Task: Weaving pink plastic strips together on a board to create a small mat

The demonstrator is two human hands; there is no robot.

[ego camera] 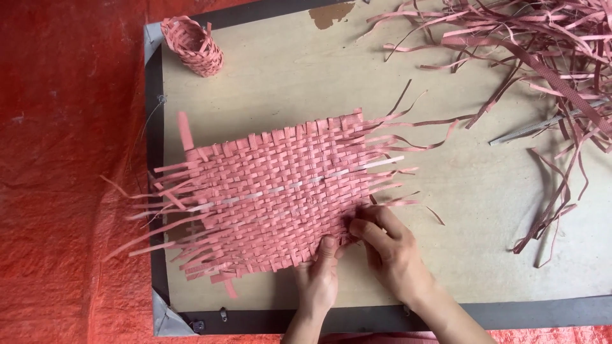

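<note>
- Two bare hands worked the near edge of a pink woven mat (pixel 274 191) that lay flat on a tan board (pixel 484 191), itself set on a red sheet (pixel 64 191).
- At the board's 11 o'clock corner, a small woven pink tube (pixel 193 44) lay on its side, well apart from the mat.
- The mat sat left of the board's centre, with loose strip ends fanning out at 9 o'clock and 3 o'clock; a paler strip (pixel 299 185) ran across its middle.
- The left hand (pixel 320 277) rested at the mat's 5 o'clock edge, fingers curled and the thumb pressed down on the weave; whether it pinched a strip could not be told.
- The right hand (pixel 389 248), just beside the left, had its fingertips bent onto the mat's 4 o'clock corner, touching the strip ends there; a firm grip could not be made out.
- A tangled heap of loose pink strips (pixel 542 51) covered the board's 1 o'clock corner and trailed down its right side.
- A thin grey strip (pixel 542 124) lay at 2 o'clock, partly under the heap.
</note>
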